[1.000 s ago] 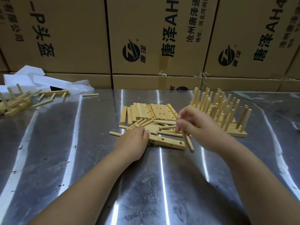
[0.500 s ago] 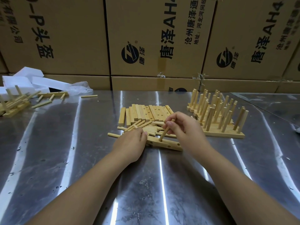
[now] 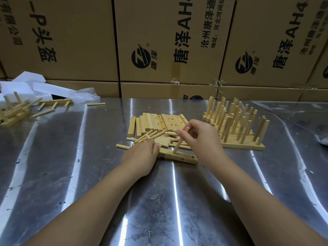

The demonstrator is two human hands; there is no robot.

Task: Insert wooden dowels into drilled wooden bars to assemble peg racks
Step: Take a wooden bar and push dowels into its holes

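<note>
Right hand (image 3: pixel 200 139): grip clamped on one dowel (image 3: pixel 179 142), thumb and fingertips pinching its upper end. The dowel stands slightly tilted, top leaning right, with its lower end in a hole of the drilled bar (image 3: pixel 179 157). The bar lies flat on the table (image 3: pixel 71 174) at centre, and more open holes are visible along it to the right of the dowel. Left hand (image 3: pixel 140 155): grip closed over the bar's left end, fingers curled down on it, back of the hand to the camera. Loose dowels (image 3: pixel 159 139) are heaped just behind the bar, touching the spare bars (image 3: pixel 159 121), which lie side by side, several with holes facing up. Finished racks (image 3: pixel 234 125) are packed together to the right of the hands, pegs up. At far left there is a jumbled rack pile (image 3: pixel 14 112), one bar with pegs (image 3: pixel 56 102) lying on its side, and a lone dowel (image 3: pixel 95 104). White foam blocks (image 3: pixel 26 86) and a clear plastic bag (image 3: pixel 85 94) sit at the back left edge. The table top is reflective metal with streaked glare. Cartons (image 3: pixel 159 41) are stacked along the back. The print is rotated: "唐泽 AH4…", a round black logo with "唐泽", a smaller line starting "沧州唐泽通…", and "地址:河北河间…". The left carton shows "…-P头盔" and "…有限公司". The rest of the print is cut off or blurred.
</note>
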